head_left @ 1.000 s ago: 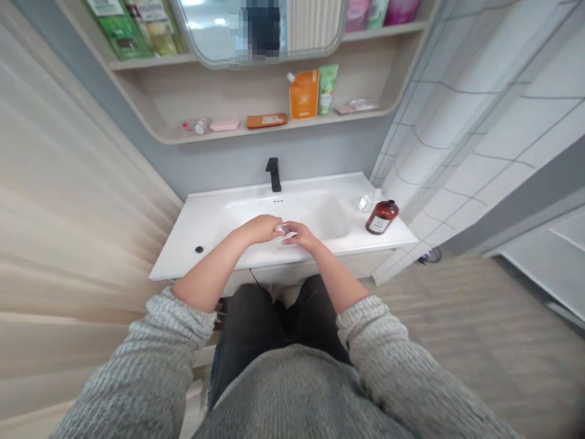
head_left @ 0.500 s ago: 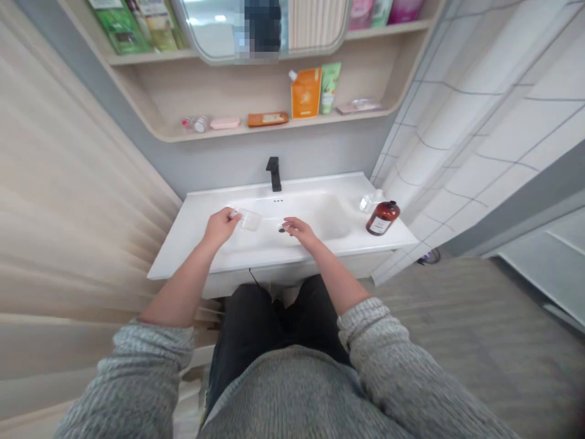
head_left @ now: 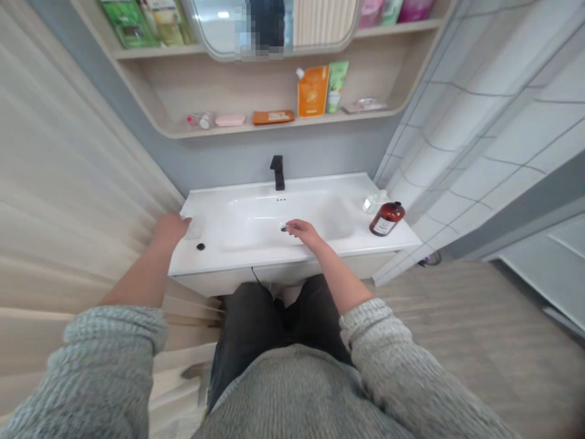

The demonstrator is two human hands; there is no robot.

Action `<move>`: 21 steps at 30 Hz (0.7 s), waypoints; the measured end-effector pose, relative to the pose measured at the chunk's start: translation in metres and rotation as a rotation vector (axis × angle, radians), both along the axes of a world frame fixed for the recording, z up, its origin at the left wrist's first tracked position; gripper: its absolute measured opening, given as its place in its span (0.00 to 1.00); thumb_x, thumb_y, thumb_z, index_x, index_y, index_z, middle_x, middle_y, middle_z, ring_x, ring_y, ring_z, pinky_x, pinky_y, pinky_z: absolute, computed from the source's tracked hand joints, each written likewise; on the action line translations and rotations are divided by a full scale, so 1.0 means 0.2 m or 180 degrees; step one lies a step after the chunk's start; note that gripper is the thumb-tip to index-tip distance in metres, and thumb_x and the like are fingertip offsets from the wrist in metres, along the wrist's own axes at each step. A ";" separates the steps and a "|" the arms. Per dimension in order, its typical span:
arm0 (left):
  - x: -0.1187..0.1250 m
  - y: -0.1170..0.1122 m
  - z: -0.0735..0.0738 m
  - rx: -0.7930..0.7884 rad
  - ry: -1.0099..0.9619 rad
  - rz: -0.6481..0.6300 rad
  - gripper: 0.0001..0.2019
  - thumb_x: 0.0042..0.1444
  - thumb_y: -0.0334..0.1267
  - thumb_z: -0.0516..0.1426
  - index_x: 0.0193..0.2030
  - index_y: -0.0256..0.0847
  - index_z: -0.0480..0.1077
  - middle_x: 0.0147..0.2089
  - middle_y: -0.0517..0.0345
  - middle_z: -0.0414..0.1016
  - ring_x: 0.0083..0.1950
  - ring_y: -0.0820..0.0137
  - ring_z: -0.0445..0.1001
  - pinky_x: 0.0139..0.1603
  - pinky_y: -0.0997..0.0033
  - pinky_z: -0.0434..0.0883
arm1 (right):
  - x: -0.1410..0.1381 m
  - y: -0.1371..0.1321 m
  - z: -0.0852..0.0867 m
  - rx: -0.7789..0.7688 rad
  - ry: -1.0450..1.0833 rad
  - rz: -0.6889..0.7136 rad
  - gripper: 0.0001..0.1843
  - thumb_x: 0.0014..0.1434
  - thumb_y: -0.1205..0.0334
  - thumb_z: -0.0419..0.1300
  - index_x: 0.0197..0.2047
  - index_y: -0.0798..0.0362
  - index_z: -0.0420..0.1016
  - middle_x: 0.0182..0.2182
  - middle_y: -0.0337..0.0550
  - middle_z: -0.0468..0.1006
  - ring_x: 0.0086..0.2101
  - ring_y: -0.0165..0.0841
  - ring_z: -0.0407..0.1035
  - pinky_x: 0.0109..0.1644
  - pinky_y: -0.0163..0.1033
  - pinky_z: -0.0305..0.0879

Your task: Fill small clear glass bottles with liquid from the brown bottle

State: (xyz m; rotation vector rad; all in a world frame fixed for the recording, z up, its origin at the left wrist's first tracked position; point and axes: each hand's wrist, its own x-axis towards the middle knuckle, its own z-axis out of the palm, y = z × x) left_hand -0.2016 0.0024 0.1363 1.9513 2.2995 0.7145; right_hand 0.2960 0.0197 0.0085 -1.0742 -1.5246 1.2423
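My left hand is at the left end of the white washbasin counter, its fingers closed on one end of a clear plastic bottle. The bottle is nearly see-through against the white surface, and I cannot tell whether it lies on it. A small black round cap sits on the counter just in front of the bottle. Over the basin, close to the drain, is my right hand. Its fingers are drawn together at the tips, where something small and pale may be held; I cannot make it out.
An amber bottle and another clear bottle stand on the counter's right end. A black faucet rises behind the basin. Above, a wall shelf carries an orange pouch and a green tube. A curtain hangs at left.
My left hand has moved left with the clear bottle, from above the basin to the counter's left end. The black cap has come into sight. My right hand's fingers have drawn closer together.
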 end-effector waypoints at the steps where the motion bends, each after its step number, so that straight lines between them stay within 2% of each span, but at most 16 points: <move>1: 0.01 -0.01 -0.01 -0.0049 -0.0011 0.0194 0.21 0.63 0.61 0.63 0.34 0.44 0.74 0.36 0.41 0.80 0.54 0.41 0.83 0.60 0.36 0.77 | 0.00 0.00 0.00 -0.0001 -0.0001 0.0007 0.23 0.58 0.43 0.72 0.50 0.48 0.86 0.41 0.42 0.89 0.39 0.36 0.78 0.45 0.39 0.72; 3: 0.05 -0.05 -0.02 -0.0017 -0.0013 0.0681 0.22 0.63 0.60 0.64 0.43 0.40 0.78 0.42 0.40 0.82 0.57 0.41 0.82 0.60 0.38 0.77 | 0.00 0.00 0.00 0.0023 -0.0006 0.0011 0.23 0.58 0.43 0.72 0.50 0.48 0.86 0.41 0.42 0.89 0.40 0.36 0.78 0.46 0.39 0.73; 4: 0.09 -0.08 -0.02 0.0166 -0.0008 0.0805 0.24 0.65 0.59 0.64 0.51 0.38 0.79 0.46 0.38 0.83 0.59 0.41 0.81 0.61 0.38 0.76 | 0.00 0.00 0.00 0.0043 -0.0013 0.0010 0.23 0.59 0.43 0.72 0.51 0.48 0.86 0.41 0.42 0.89 0.40 0.36 0.78 0.47 0.39 0.73; 7: 0.29 -0.18 -0.03 0.0996 0.0072 0.0859 0.30 0.74 0.55 0.57 0.71 0.34 0.71 0.61 0.35 0.80 0.62 0.41 0.79 0.63 0.37 0.75 | 0.00 0.00 0.00 0.0040 -0.0051 0.0025 0.22 0.59 0.45 0.71 0.51 0.49 0.86 0.39 0.41 0.88 0.39 0.35 0.78 0.46 0.38 0.73; 8: 0.39 -0.21 -0.05 0.1082 0.0106 0.0696 0.28 0.76 0.53 0.55 0.72 0.35 0.70 0.61 0.35 0.79 0.61 0.43 0.79 0.64 0.37 0.75 | 0.00 0.00 0.00 0.0013 -0.0057 0.0031 0.21 0.60 0.46 0.71 0.51 0.49 0.86 0.39 0.41 0.88 0.38 0.35 0.78 0.46 0.38 0.73; 10: 0.61 -0.25 -0.13 0.0772 0.0233 -0.0132 0.23 0.75 0.48 0.57 0.67 0.36 0.75 0.58 0.38 0.81 0.61 0.46 0.80 0.66 0.41 0.76 | -0.01 -0.01 0.02 -0.0049 -0.0074 0.0033 0.20 0.60 0.47 0.71 0.51 0.50 0.86 0.39 0.42 0.88 0.37 0.35 0.78 0.46 0.39 0.74; 12: 0.82 -0.26 -0.25 0.0271 0.0469 -0.1091 0.19 0.74 0.49 0.59 0.63 0.41 0.79 0.64 0.39 0.81 0.68 0.46 0.77 0.72 0.44 0.74 | -0.01 -0.01 0.03 -0.0054 -0.0177 -0.0046 0.18 0.62 0.49 0.70 0.51 0.50 0.86 0.38 0.42 0.89 0.38 0.36 0.79 0.47 0.40 0.75; 13: 0.91 -0.26 -0.32 0.0084 0.0535 -0.1309 0.19 0.75 0.49 0.58 0.64 0.43 0.79 0.68 0.40 0.80 0.71 0.45 0.75 0.73 0.44 0.73 | -0.01 -0.02 0.05 -0.0006 -0.0291 -0.0113 0.16 0.63 0.51 0.69 0.50 0.50 0.86 0.38 0.42 0.89 0.38 0.37 0.80 0.49 0.41 0.76; 15: 1.02 -0.24 -0.43 -0.0228 0.0549 -0.1349 0.21 0.78 0.48 0.54 0.67 0.43 0.79 0.74 0.40 0.77 0.76 0.45 0.72 0.74 0.44 0.72 | -0.01 -0.04 0.07 0.0198 -0.0667 -0.0259 0.12 0.65 0.55 0.68 0.48 0.49 0.87 0.39 0.42 0.90 0.40 0.38 0.81 0.52 0.42 0.76; 17: 1.07 -0.22 -0.51 -0.0432 0.0514 -0.1257 0.23 0.79 0.49 0.53 0.69 0.42 0.78 0.76 0.39 0.76 0.77 0.45 0.71 0.75 0.44 0.72 | -0.02 -0.07 0.09 0.0449 -0.1152 -0.0308 0.09 0.66 0.59 0.68 0.47 0.49 0.88 0.41 0.43 0.91 0.42 0.39 0.82 0.55 0.42 0.76; 19: 1.06 -0.20 -0.54 -0.0535 0.0493 -0.1256 0.24 0.80 0.50 0.52 0.69 0.41 0.79 0.74 0.39 0.78 0.76 0.46 0.72 0.77 0.44 0.70 | -0.03 -0.10 0.13 0.0599 -0.1641 -0.0304 0.10 0.67 0.63 0.67 0.49 0.49 0.89 0.43 0.44 0.91 0.44 0.40 0.83 0.56 0.42 0.76; 21: 1.05 -0.20 -0.53 -0.0579 0.0500 -0.1303 0.24 0.80 0.51 0.51 0.67 0.40 0.81 0.71 0.39 0.81 0.74 0.47 0.73 0.77 0.46 0.70 | -0.03 -0.11 0.19 0.0659 -0.2130 -0.0314 0.12 0.68 0.65 0.67 0.51 0.48 0.90 0.45 0.45 0.92 0.45 0.41 0.84 0.56 0.42 0.77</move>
